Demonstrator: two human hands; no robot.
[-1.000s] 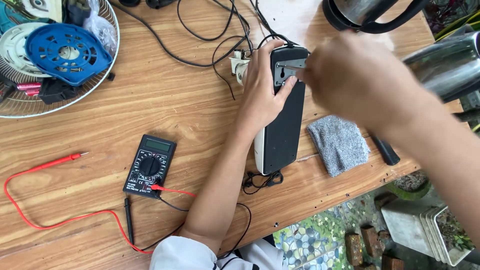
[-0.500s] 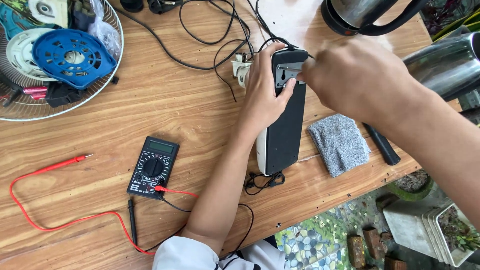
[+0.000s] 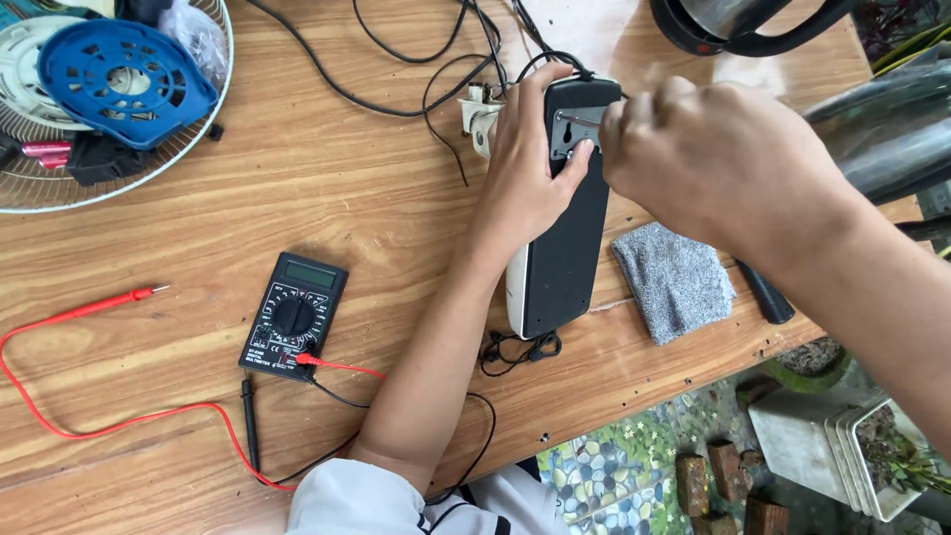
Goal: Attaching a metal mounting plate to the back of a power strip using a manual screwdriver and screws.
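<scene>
The long black power strip (image 3: pixel 565 248) lies face down on the wooden tabletop (image 3: pixel 327 198), its long axis running away from the person, tipped only a little off straight, with the cord end at the far side. The left hand (image 3: pixel 525 168) comes at it from the left and clamps its far half: fingers curled over the top edge, thumb pressed on the grey plate with a keyhole slot (image 3: pixel 575 134) in the back. The right hand (image 3: pixel 713 159) hovers over that same far end from the right, nearer the plate than anything else, its fingers bunched together as if pinching something small; it is blurred, and I cannot tell what, if anything, sits between the fingertips. Just beside the strip on the right lies a folded grey cloth (image 3: pixel 674 280); a black multimeter (image 3: pixel 294 317) with red lead (image 3: pixel 89 309) rests well apart to the left.
</scene>
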